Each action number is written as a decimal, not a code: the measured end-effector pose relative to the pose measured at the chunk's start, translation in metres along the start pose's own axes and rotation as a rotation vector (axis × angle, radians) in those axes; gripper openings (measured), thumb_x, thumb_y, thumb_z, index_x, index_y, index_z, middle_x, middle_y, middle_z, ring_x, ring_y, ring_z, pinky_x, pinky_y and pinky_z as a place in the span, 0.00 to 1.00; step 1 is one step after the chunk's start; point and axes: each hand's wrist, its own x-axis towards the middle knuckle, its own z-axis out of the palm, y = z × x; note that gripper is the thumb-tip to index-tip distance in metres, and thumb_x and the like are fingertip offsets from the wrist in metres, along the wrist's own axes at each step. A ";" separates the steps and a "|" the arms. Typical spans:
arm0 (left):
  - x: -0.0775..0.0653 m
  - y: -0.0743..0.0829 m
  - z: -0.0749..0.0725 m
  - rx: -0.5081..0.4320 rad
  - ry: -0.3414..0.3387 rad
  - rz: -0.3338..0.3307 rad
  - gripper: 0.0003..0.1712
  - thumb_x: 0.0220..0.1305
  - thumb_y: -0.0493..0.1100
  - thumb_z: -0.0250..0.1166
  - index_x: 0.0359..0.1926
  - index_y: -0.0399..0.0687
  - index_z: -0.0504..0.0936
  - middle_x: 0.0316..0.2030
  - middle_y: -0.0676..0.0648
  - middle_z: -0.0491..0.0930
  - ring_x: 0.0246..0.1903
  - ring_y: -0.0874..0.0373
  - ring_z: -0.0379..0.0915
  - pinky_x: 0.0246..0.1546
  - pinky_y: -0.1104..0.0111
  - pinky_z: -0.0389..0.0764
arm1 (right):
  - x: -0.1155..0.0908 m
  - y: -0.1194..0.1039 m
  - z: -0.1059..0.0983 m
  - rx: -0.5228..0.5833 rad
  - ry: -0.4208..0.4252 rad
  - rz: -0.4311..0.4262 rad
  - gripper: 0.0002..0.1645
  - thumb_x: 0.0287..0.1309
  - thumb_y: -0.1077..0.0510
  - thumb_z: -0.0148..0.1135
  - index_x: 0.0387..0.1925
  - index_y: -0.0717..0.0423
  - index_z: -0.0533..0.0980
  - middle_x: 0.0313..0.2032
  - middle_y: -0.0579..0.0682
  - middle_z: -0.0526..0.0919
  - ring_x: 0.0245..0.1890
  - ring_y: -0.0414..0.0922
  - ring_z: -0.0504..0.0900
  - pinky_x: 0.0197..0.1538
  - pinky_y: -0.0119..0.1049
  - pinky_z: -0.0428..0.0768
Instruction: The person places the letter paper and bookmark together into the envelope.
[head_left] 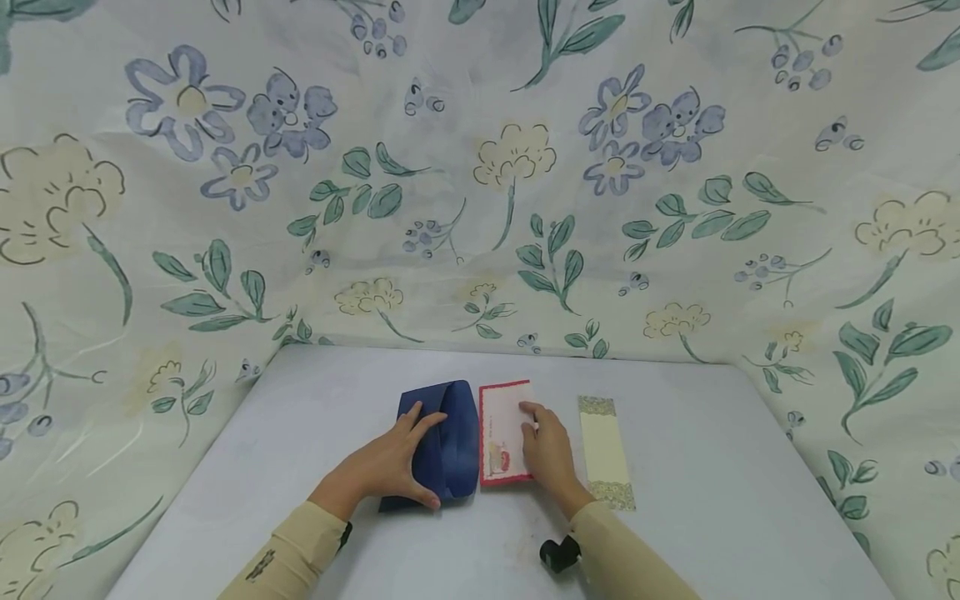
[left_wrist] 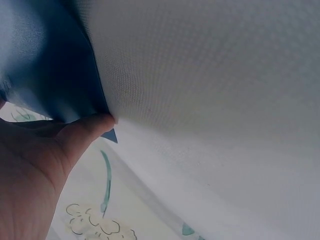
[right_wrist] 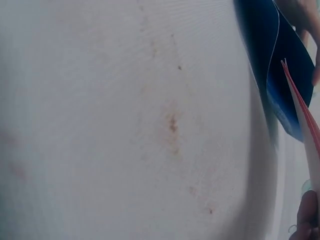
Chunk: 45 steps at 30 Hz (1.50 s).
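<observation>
A navy blue envelope lies on the white table with its flap side toward the card. My left hand spans it, thumb at the near edge and fingers on its face, and the envelope's mouth bulges apart. In the left wrist view the thumb presses on the envelope's edge. Just right of the mouth, a white card with a red border is held by its right side in my right hand. In the right wrist view the card's folded layers overlap the envelope's opening.
A cream paper strip with patterned ends lies to the right of my right hand. Small brownish stains mark the white table. Floral cloth rises behind the table and along its sides.
</observation>
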 end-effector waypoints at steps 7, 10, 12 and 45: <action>-0.001 0.000 -0.001 0.009 0.005 0.000 0.75 0.30 0.73 0.83 0.78 0.59 0.55 0.78 0.28 0.43 0.70 0.25 0.57 0.58 0.35 0.72 | 0.001 -0.005 0.005 0.012 0.000 -0.008 0.20 0.70 0.65 0.59 0.61 0.58 0.77 0.52 0.55 0.82 0.43 0.46 0.79 0.47 0.44 0.80; -0.001 0.000 -0.002 0.006 0.005 -0.001 0.75 0.30 0.72 0.83 0.78 0.59 0.55 0.78 0.28 0.43 0.70 0.26 0.57 0.58 0.35 0.72 | 0.001 -0.008 0.008 0.009 -0.002 -0.011 0.20 0.70 0.65 0.59 0.61 0.57 0.77 0.53 0.55 0.82 0.43 0.46 0.79 0.47 0.44 0.80; -0.001 0.000 -0.002 0.004 0.005 -0.001 0.75 0.30 0.72 0.83 0.78 0.59 0.55 0.78 0.28 0.43 0.70 0.26 0.57 0.58 0.35 0.72 | 0.000 -0.009 0.010 0.008 -0.006 -0.011 0.20 0.70 0.64 0.59 0.61 0.57 0.77 0.53 0.55 0.82 0.44 0.46 0.79 0.48 0.44 0.80; 0.000 -0.001 0.000 0.017 -0.004 0.009 0.75 0.29 0.74 0.83 0.78 0.61 0.56 0.77 0.28 0.45 0.71 0.26 0.56 0.59 0.36 0.72 | -0.004 -0.025 0.022 -0.035 -0.086 -0.032 0.20 0.70 0.63 0.61 0.61 0.57 0.77 0.54 0.55 0.82 0.48 0.47 0.80 0.56 0.46 0.81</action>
